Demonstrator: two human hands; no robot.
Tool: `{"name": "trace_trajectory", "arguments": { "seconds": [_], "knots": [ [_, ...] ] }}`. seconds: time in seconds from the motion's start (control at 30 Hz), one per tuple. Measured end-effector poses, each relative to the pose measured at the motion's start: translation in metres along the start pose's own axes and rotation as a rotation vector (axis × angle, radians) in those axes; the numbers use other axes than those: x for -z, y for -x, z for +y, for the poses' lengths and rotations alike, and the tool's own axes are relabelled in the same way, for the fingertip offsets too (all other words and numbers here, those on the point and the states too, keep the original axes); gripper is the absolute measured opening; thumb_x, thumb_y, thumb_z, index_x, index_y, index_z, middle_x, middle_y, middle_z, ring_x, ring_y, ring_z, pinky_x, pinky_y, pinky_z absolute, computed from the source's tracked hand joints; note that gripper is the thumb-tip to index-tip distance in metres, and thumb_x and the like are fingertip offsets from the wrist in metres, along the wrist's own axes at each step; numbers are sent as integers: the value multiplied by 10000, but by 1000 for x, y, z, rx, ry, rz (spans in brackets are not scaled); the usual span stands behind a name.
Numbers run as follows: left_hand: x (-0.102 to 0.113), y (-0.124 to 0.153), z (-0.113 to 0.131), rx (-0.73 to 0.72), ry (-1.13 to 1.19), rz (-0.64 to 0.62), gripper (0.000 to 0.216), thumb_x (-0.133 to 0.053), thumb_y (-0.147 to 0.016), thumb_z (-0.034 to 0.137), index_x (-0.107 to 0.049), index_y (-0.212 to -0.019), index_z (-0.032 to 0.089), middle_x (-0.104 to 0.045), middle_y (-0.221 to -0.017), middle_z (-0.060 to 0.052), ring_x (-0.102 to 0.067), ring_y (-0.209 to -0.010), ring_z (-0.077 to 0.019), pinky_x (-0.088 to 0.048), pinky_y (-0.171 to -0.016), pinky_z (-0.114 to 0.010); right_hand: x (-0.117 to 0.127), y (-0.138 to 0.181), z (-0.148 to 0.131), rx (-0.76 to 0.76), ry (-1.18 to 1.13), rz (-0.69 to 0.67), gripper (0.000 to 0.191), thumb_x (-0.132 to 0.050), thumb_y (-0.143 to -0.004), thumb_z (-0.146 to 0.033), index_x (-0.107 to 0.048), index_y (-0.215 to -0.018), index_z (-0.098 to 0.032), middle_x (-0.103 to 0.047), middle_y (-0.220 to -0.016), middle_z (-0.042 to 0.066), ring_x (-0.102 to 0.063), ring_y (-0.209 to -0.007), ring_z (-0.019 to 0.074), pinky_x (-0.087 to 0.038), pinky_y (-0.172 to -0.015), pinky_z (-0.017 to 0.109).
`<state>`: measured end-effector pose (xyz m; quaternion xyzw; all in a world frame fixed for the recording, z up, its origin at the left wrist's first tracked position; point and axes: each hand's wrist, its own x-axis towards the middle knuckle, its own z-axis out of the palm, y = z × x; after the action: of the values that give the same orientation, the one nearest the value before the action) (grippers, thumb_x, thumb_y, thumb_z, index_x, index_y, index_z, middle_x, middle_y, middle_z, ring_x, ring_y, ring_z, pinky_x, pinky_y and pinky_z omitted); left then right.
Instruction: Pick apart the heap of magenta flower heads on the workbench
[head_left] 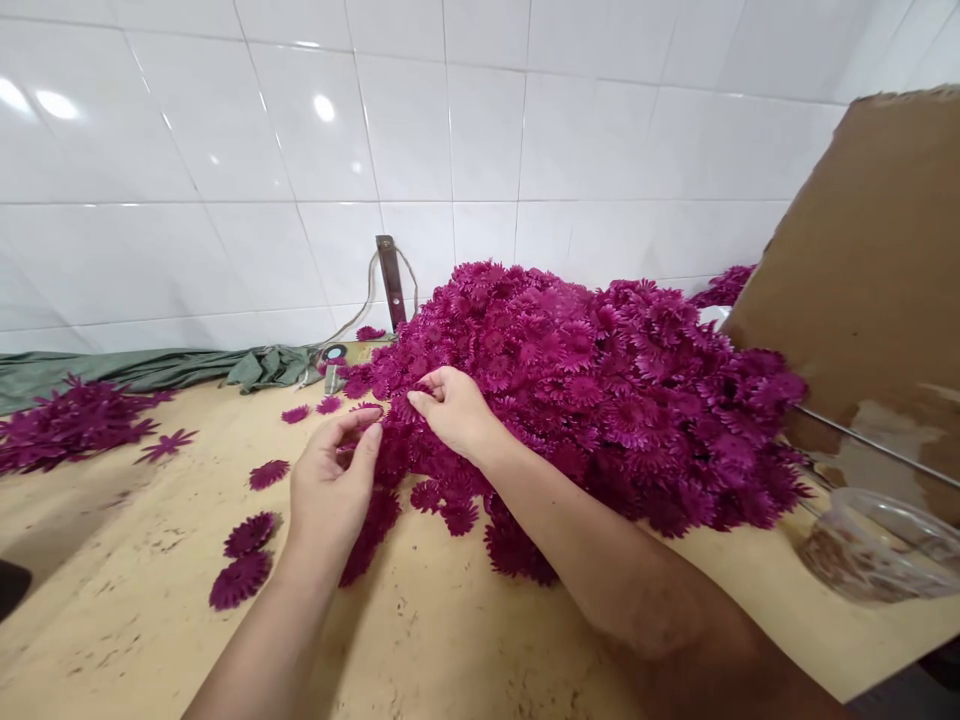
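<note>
A magenta flower heap spreads lengthwise left to right across the table. Brown matter shows in the clear tub. Left hand and right hand each curl thumb toward fingertips at the heap's left edge; whether they pinch anything, I cannot tell. Loose flowers lie flat.

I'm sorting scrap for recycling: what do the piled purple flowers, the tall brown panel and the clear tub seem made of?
Purple flowers: perhaps fabric or thin plastic; thin, jagged petals with a slight sheen.
Brown panel: likely cardboard; matte, with a ragged top edge.
Clear tub: probably plastic; see-through, glossy rim.
</note>
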<state>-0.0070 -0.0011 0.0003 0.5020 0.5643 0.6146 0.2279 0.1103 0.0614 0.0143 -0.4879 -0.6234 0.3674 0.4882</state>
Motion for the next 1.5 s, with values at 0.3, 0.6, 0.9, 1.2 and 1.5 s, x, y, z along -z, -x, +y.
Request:
{"name": "trace_trajectory", "arguments": {
  "seconds": [0.3,0.6,0.9,1.2,1.5],
  "knots": [
    [-3,-1,5,148,225,-139,440,-738,-445,440,-660,-775,160,-671,-757,-34,-582,-741,-170,-458,-757,-311,-8,14,-3,40,91,-115,196,-604,-701,-302,-453,-765,-195,-472,-666,-42,-440,-605,93,-364,-574,233],
    [-1,-2,1,250,340,-251,261,-753,-439,344,-583,-512,160,-536,-487,29,-426,-481,-75,-365,-509,-215,-2,18,-18,-60,-164,-217,213,-641,-712,-256,-442,-674,-192,-483,-539,-60,-456,-495,76,-374,-500,207],
    [2,-7,-4,438,455,-159,217,-696,-388,243,-565,-540,159,-561,-479,17,-470,-469,-93,-346,-468,-214,4,24,-25,-88,-280,-351,148,-614,-730,-109,-481,-721,-171,-527,-532,-62,-501,-496,61,-433,-545,189],
    [0,-1,4,392,510,-228,317,-711,-487,399,-616,-685,171,-632,-619,-20,-607,-652,-182,-464,-597,-286,-1,21,-17,-42,-187,-307,142,-619,-706,-97,-496,-698,-167,-544,-634,-40,-530,-575,71,-467,-590,212],
    [2,-9,-2,304,370,-47,432,-805,-315,423,-618,-616,175,-566,-500,32,-532,-529,-128,-468,-574,-265,4,19,-20,-31,-341,-438,203,-695,-580,-11,-580,-676,-148,-594,-612,-38,-570,-625,76,-506,-665,219]
  ]
}}
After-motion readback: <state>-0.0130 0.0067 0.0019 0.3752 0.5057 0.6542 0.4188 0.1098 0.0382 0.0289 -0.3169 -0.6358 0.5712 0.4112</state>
